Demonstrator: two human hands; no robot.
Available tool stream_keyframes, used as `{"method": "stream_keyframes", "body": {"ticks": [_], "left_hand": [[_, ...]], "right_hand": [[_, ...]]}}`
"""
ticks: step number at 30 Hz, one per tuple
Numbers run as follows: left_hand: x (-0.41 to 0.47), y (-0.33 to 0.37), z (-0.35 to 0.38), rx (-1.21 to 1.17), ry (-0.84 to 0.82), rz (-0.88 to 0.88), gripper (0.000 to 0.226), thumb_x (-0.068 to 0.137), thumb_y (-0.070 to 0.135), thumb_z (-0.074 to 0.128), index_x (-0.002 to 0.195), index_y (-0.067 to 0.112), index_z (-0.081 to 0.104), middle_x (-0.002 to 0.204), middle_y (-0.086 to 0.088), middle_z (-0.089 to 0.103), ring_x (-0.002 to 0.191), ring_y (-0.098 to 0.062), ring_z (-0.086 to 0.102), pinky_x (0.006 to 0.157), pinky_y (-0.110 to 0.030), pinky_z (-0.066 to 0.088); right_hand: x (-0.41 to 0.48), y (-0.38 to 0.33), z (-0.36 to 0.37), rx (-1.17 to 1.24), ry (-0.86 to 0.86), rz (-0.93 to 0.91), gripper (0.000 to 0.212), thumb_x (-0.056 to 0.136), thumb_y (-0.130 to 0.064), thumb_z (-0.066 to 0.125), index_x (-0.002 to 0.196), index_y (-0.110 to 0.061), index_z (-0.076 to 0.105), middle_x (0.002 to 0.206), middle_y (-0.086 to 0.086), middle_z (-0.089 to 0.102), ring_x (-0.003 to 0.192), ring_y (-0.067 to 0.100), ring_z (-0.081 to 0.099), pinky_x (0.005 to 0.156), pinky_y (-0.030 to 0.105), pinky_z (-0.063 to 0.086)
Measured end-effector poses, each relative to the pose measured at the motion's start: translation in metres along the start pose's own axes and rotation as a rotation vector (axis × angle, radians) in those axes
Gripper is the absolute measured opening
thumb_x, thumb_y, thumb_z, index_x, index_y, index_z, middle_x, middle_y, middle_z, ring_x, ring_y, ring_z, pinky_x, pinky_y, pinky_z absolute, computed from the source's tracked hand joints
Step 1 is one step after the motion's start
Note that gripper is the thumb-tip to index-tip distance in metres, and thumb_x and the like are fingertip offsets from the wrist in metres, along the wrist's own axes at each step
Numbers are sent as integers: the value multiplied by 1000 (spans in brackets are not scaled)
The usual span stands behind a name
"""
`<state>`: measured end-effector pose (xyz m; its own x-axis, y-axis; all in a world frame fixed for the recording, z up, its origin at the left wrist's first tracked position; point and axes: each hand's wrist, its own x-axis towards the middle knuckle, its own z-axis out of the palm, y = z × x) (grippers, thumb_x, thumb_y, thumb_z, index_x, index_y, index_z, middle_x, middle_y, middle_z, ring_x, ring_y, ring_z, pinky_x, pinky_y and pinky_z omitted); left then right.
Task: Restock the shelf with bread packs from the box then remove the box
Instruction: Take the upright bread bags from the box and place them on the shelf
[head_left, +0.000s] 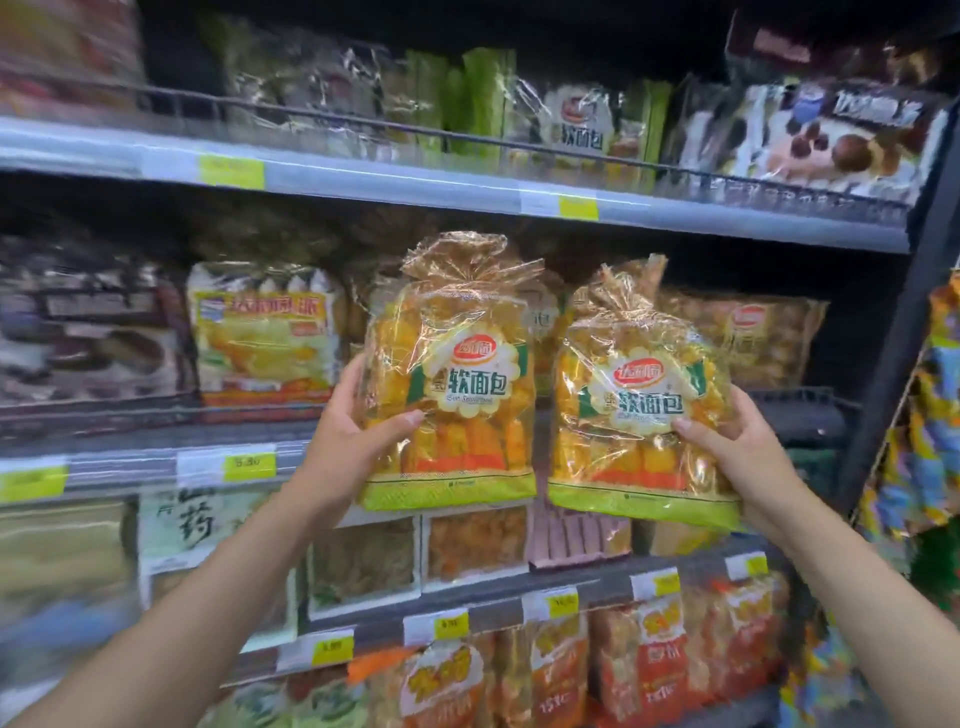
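1. Bread packs (449, 374): two, upright, labels toward me, held in front of the middle shelf (130, 460), not yet on it.
2. My left hand (353, 431) grips one by its side edge, thumb across the front. My right hand (737, 441) grips the other pack (641, 400) likewise. I'd say this leaves the bases free for setting down.
3. Matching packs (763, 338) are on that shelf behind, likely the target slot.
4. Look: clear crinkly film, gathered tops, golden rolls, green base band.
5. Box isn't in view.
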<state>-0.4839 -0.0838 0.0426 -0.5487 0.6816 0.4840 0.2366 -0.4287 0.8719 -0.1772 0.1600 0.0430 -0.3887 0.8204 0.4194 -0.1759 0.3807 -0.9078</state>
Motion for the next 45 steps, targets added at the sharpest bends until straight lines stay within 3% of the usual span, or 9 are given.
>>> {"method": "stream_keyframes", "body": {"ticks": [4,8,12,15,18,23,30,38,45], "left_hand": [[-3,3,-22,12,37,16,79,84,17,79,144,46,37,150,17,43,141,-11,40,116,-46,39],[-4,4,-39,-76,76,-30,88,75,25,84,146,46,36,137,26,48,136,-16,48,112,-52,43],[-1,1,-51,-158,81,-36,73,67,25,85,123,53,48,144,11,56,125,-20,62,105,-53,49],[1,-2,-56,-186,109,-28,72,66,21,83,123,49,49,143,9,57,123,-19,63,104,-50,49],[4,-7,-62,-204,83,-31,77,64,20,92,120,54,52,142,10,59,124,-21,62,106,-53,47],[7,-14,-73,-181,61,-57,115,52,41,98,149,44,38,152,9,50,133,-22,55,112,-54,41],[5,-17,-83,-185,56,-72,111,50,46,100,144,54,41,155,6,46,138,-30,49,111,-61,39],[5,-14,-75,-188,30,-62,111,49,48,97,144,55,39,155,10,44,133,-25,54,112,-59,39],[10,-12,-57,-269,8,-84,112,49,43,99,144,53,39,143,7,57,128,-25,59,109,-55,44]], "right_hand": [[20,-1,28,-27,-45,37,71,83,-24,82,145,-24,49,129,0,69,117,21,66,101,45,52],[51,-6,51,-17,-95,73,114,44,-60,96,143,-23,51,129,3,70,117,27,67,103,52,51],[80,-25,77,72,-146,115,67,67,-39,89,125,-17,63,120,14,73,90,25,76,78,45,63],[107,-33,89,111,-118,122,39,92,-21,71,129,-11,61,123,17,71,95,29,74,76,44,63],[123,-37,101,106,-102,155,46,92,-25,73,134,-14,57,119,17,72,97,32,75,75,48,63],[137,-42,121,64,-32,158,56,90,-22,76,138,-24,46,117,0,67,89,18,69,79,38,59],[144,-14,128,-335,141,87,70,88,-27,78,147,-14,43,143,10,57,127,31,55,107,42,43],[142,-14,122,-574,305,-45,87,78,-36,86,148,-15,40,141,13,57,127,35,56,105,45,48],[102,-23,122,-534,339,-285,62,85,-34,77,138,-19,50,138,4,54,124,24,54,106,42,44]]}}
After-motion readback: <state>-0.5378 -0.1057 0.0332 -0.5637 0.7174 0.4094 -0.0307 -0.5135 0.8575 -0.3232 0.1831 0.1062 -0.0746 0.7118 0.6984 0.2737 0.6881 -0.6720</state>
